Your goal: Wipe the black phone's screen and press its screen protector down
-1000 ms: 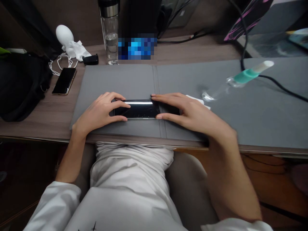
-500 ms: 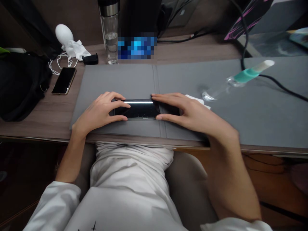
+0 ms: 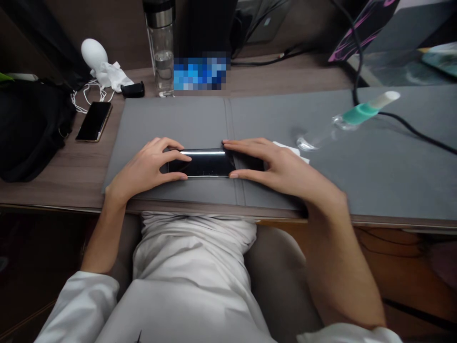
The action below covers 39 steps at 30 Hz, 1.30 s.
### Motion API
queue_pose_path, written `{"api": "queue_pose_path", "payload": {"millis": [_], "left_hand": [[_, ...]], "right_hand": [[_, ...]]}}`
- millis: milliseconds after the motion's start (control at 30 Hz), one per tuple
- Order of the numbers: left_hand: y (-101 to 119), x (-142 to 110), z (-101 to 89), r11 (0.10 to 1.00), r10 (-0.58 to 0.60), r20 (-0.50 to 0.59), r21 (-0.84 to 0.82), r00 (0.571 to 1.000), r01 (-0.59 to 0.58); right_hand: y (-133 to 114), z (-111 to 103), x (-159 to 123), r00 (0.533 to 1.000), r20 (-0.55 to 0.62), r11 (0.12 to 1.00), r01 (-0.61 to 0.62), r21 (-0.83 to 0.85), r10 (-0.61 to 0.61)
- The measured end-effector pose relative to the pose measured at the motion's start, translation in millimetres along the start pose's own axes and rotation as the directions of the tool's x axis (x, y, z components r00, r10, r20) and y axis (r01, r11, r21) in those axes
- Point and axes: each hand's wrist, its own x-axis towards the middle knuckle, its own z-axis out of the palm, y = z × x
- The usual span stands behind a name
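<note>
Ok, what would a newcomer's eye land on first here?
Probably the dark glossy phone near the mat's front edge, framed by the left hand and right hand. Next, the teal-banded clear bottle on the right of the gray mat, then the white egg-shaped object at back left.

Camera view shifted slightly; held phone [image 3: 209, 163], green-necked bottle [image 3: 360, 114] further left in frame (small drift).

Left hand [image 3: 150, 164] palm-down, fingers bent and thumb apart; right hand [image 3: 269, 164] mirrors it, fingers longer-stretched, thumb apart; both bare forearms reach forward, angled inward, from white sleeves [image 3: 85, 297].
</note>
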Motion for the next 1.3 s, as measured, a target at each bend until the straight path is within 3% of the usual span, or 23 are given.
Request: {"api": "queue_pose_path", "payload": {"millis": [1300], "left_hand": [[-0.5, -0.3, 1.6, 1.000, -0.001, 0.001, -0.005, 1.000, 0.001]], "right_hand": [[3.1, 2.3, 1.0, 0.999, -0.035, 0.999, 0.038, -0.015, -0.039]]}}
